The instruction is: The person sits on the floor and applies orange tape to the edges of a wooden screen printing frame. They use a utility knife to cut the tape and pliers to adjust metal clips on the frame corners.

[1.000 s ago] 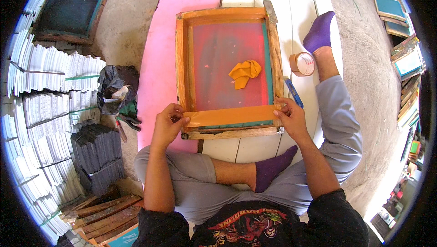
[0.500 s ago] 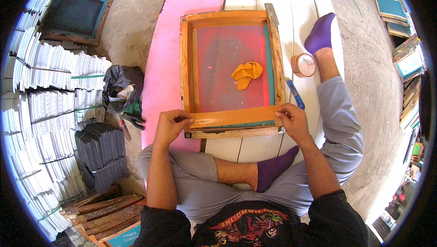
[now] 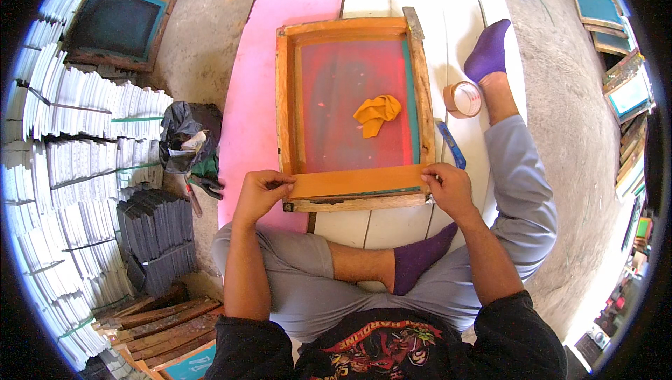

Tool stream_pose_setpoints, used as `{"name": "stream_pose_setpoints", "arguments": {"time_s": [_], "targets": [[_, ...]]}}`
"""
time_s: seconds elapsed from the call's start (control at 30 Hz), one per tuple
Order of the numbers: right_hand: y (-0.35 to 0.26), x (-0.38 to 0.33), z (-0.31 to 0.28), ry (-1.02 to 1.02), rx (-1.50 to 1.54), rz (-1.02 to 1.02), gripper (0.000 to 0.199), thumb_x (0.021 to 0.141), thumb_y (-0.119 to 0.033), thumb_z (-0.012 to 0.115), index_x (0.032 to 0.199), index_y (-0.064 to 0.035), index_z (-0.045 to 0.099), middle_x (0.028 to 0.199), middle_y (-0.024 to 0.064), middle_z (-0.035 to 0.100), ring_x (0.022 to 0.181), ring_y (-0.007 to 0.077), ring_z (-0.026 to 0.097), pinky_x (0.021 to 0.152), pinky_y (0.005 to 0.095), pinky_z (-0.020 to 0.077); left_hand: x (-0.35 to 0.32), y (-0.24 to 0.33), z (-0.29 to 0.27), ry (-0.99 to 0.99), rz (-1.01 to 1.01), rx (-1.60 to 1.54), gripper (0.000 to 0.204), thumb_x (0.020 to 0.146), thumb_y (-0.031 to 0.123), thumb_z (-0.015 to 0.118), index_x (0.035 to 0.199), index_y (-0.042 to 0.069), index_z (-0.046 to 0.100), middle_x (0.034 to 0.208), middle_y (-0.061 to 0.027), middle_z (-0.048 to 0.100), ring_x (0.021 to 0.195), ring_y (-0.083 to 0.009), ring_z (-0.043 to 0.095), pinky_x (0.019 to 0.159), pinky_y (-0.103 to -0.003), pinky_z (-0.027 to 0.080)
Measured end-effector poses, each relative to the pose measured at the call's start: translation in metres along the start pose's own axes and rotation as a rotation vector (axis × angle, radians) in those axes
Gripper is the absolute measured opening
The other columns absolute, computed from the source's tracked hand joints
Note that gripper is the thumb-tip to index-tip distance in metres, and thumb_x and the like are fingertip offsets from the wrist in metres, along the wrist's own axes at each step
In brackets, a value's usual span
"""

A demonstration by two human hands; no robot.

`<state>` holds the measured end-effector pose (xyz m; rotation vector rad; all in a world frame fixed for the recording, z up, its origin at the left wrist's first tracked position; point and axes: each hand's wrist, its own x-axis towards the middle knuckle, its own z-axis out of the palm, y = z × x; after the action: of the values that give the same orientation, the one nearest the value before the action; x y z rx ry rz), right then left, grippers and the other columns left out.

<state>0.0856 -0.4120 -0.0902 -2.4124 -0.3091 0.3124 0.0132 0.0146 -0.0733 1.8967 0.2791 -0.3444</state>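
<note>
Two hands are counted, both closed in a pinch: by the left hand (image 3: 262, 194) the left end of one orange-brown tape strip (image 3: 357, 183) is gripped between thumb and fingers, by the right hand (image 3: 451, 187) its right end. Strip is held taut across the lower part of one wooden frame (image 3: 283, 100), centre of the frame; whether mesh is touched cannot be told. On the reddish mesh (image 3: 332, 110), one crumpled orange piece (image 3: 378, 113) is seen. Right of centre, one tape roll (image 3: 456, 103) and, just below it, one blue cutter (image 3: 451, 145) are noted. All are carried on one pink-and-white bench (image 3: 245, 114). Two purple socks (image 3: 488, 51) are counted, at upper right and lower centre.
</note>
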Motion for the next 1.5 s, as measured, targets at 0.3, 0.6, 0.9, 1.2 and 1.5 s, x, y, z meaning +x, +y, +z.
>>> {"name": "stream_pose_setpoints", "arguments": {"time_s": [0.3, 0.6, 0.9, 1.2, 1.5], "targets": [[-0.002, -0.005, -0.003, -0.099, -0.07, 0.066, 0.021, 0.086, -0.025, 0.072, 0.1, -0.0099, 0.078, 0.096, 0.0116, 0.075, 0.089, 0.0325, 0.072, 0.078, 0.0424, 0.0566, -0.005, 0.008, 0.008, -0.012, -0.065, 0.168, 0.016, 0.088, 0.001, 0.074, 0.102, -0.006, 0.074, 0.084, -0.009, 0.074, 0.074, -0.0117, 0.067, 0.067, -0.027, 0.055], [-0.009, -0.005, -0.005, -0.057, -0.039, 0.105, 0.022, 0.087, -0.025, 0.071, 0.1, -0.0099, 0.079, 0.096, 0.0126, 0.074, 0.088, 0.0333, 0.071, 0.079, 0.0429, 0.056, -0.002, 0.001, 0.012, 0.066, -0.107, 0.049, 0.016, 0.087, 0.003, 0.073, 0.101, -0.005, 0.071, 0.085, -0.0101, 0.074, 0.077, -0.0154, 0.069, 0.072, -0.031, 0.057], [-0.006, -0.007, -0.001, -0.079, -0.084, 0.087, 0.021, 0.086, -0.024, 0.072, 0.101, -0.0098, 0.078, 0.096, 0.0127, 0.073, 0.088, 0.0334, 0.071, 0.078, 0.0437, 0.0555, -0.01, 0.004, 0.021, 0.102, -0.112, 0.078, 0.015, 0.087, 0.0, 0.074, 0.101, -0.007, 0.073, 0.082, -0.0102, 0.073, 0.07, -0.0154, 0.069, 0.065, -0.03, 0.057], [-0.02, 0.009, -0.009, 0.099, -0.121, -0.072, 0.014, 0.086, -0.018, 0.075, 0.095, -0.0078, 0.079, 0.084, 0.0112, 0.072, 0.075, 0.0302, 0.07, 0.067, 0.0393, 0.0536, 0.002, 0.009, 0.013, 0.267, 0.171, 0.344, 0.02, 0.082, 0.007, 0.079, 0.1, -0.001, 0.077, 0.086, -0.016, 0.074, 0.076, -0.024, 0.072, 0.071, -0.035, 0.057], [-0.013, -0.001, -0.007, -0.009, -0.255, -0.022, 0.014, 0.087, -0.02, 0.072, 0.095, -0.0104, 0.079, 0.089, 0.01, 0.074, 0.079, 0.0306, 0.071, 0.07, 0.0406, 0.0552, -0.007, 0.02, 0.021, 0.086, 0.053, 0.543, 0.018, 0.084, 0.011, 0.076, 0.099, 0.002, 0.077, 0.09, -0.0191, 0.073, 0.081, -0.0354, 0.072, 0.076, -0.041, 0.057]]}}
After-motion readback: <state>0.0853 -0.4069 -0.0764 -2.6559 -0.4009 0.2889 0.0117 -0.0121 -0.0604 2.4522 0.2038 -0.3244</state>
